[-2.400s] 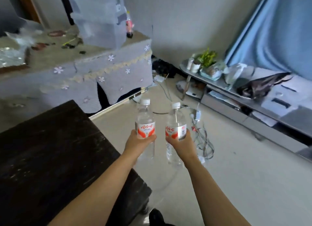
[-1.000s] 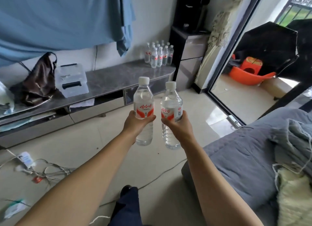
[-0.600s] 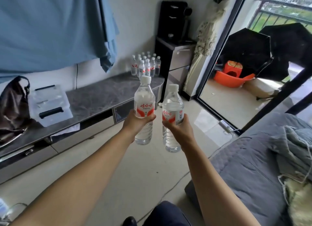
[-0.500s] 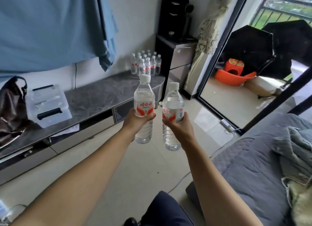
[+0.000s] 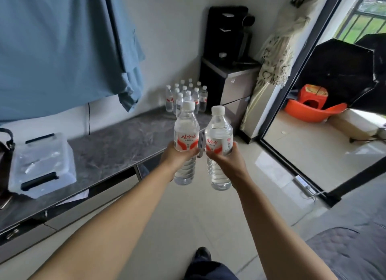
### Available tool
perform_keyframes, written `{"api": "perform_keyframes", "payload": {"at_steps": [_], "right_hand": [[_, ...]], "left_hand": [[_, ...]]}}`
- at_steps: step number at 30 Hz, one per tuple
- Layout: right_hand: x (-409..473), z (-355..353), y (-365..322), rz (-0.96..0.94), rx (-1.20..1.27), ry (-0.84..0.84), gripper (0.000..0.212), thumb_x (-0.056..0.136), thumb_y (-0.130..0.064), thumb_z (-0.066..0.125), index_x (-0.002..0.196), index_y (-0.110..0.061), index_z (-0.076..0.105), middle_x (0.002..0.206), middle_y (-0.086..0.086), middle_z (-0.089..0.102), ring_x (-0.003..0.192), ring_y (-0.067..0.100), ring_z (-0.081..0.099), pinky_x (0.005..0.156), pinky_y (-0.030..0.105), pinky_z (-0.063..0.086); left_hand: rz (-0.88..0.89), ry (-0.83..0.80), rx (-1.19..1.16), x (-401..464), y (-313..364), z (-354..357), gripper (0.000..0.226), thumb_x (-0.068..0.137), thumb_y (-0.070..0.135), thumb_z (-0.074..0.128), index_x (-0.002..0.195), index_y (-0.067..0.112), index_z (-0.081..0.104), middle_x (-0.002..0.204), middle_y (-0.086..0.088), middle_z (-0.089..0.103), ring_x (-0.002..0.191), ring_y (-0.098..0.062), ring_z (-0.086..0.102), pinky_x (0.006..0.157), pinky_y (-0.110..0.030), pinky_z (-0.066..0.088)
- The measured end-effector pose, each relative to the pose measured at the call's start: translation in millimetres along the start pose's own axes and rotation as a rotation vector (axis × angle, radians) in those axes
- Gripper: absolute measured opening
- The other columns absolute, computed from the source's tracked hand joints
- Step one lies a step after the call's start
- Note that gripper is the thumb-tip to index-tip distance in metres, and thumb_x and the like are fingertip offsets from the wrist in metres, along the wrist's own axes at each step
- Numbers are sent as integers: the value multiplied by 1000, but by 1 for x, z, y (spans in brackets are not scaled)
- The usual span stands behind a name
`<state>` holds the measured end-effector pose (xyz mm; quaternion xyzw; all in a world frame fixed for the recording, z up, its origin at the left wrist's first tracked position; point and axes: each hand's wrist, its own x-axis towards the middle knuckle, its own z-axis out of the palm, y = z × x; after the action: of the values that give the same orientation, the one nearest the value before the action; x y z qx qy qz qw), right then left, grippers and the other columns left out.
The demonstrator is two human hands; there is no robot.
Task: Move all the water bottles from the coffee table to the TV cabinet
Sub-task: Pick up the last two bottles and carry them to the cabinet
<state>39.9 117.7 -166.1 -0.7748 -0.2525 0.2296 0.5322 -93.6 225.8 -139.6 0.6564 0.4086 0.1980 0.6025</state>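
My left hand [image 5: 177, 157] grips a clear water bottle [image 5: 186, 131] with a red-and-white label and white cap, held upright in the air. Beside it my right hand [image 5: 226, 161] grips a second, matching water bottle [image 5: 218, 131], also upright. Both bottles hang in front of the near edge of the grey marble-topped TV cabinet [image 5: 117, 146]. At the cabinet's far right end, against the wall, stands a cluster of several water bottles [image 5: 186, 95]. The coffee table is out of view.
A clear plastic box [image 5: 39, 165] with black handles sits on the cabinet's left part, a dark bag [image 5: 4, 154] beside it. A black unit on a dark side cabinet [image 5: 228, 75] stands right of the bottles. A grey sofa [image 5: 351, 252] lies at lower right.
The view turned from the coffee table to the TV cabinet and has come closer to it. Both hands keep holding their bottles upright, side by side.
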Motion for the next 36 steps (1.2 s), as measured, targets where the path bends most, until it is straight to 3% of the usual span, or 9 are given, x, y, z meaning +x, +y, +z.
{"api": "perform_keyframes", "payload": {"at_steps": [3,7,13,17,21,26,30,33,36], "right_hand": [[64,-23,-4,5,-27,-15,65,56,-48,83,109,-20,59,94,0,74,86,19,72,79,49,59],[137,-43,0,3,-47,-12,65,56,-54,84,106,-18,62,91,0,75,83,18,73,75,49,60],[210,-44,0,45,-26,-43,63,58,-50,83,108,-20,60,94,-1,74,86,18,72,80,46,60],[261,-37,0,48,-66,-57,63,56,-54,81,106,-22,60,93,-3,74,87,16,72,83,46,58],[326,-31,-9,62,-66,-66,55,68,-37,84,110,-19,54,101,-2,71,95,18,68,88,43,56],[411,-19,-11,95,-60,-101,60,60,-48,84,108,-23,57,97,-4,73,91,16,71,85,45,58],[460,-15,9,149,-68,-141,66,57,-56,83,109,-21,61,95,-1,75,88,18,73,81,48,59],[496,-12,14,184,-54,-148,59,62,-45,86,108,-21,57,96,-2,73,91,18,71,85,46,58],[536,-6,32,215,-27,-204,46,70,-25,86,102,-24,52,99,2,70,94,22,69,87,44,56]], "left_hand": [[4,7,-23,51,25,28,22,75,26,79,88,25,61,85,5,68,74,-5,63,60,-17,45],[-3,3,-53,111,43,57,28,75,27,78,97,24,61,89,5,68,76,-5,63,60,-17,44],[-61,25,-22,191,49,75,48,70,35,81,111,20,61,96,4,68,86,-15,64,68,-22,46],[-81,18,-16,246,46,81,39,71,35,80,103,26,59,98,4,68,85,-13,64,74,-25,46],[-79,-10,-9,315,55,88,39,73,31,80,104,25,58,101,5,66,90,-15,61,80,-27,44],[-87,-51,-37,394,67,96,41,73,25,80,109,24,60,100,6,67,92,-14,62,69,-20,44],[-176,10,-45,438,56,105,49,67,30,83,109,28,56,104,6,68,100,-19,64,89,-33,50],[-244,79,-81,470,44,114,52,65,25,86,103,33,51,100,6,66,99,-20,63,93,-37,50],[-321,152,-118,502,26,125,35,68,18,84,86,30,57,84,8,68,86,-18,66,78,-28,52]]}}
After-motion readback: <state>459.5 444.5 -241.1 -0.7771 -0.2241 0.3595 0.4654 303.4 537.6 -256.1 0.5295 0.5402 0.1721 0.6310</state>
